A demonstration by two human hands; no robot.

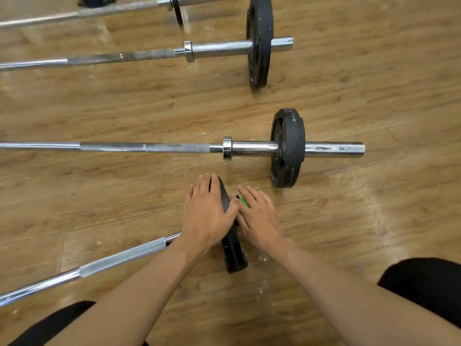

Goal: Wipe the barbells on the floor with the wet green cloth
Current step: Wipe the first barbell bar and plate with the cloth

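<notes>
Dark-clad knees (424, 283) and bare forearms (336, 290) low in view, both hands flat on the black plate (233, 253) of the nearest barbell (119, 258).

Green cloth (244, 202) mostly hidden, only a small bright scrap showing beneath the right hand (259, 217), against the black plate's right face. Right hand laid over it with fingers straight and slightly spread, pressing rather than pinching. Left hand (208, 213) spread flat against the left face, fingers straight, thumb reaching over the rim to touch the right hand. Plate standing on edge on the wooden floor (374, 108), bar running off to the lower left. Just beyond, a second barbell (149, 147) lying across the floor with a scuffed plate (288, 148). Farther off, a third barbell (124, 56) with a larger plate (259, 41), and a fourth barbell (112, 11) at the top edge.
</notes>
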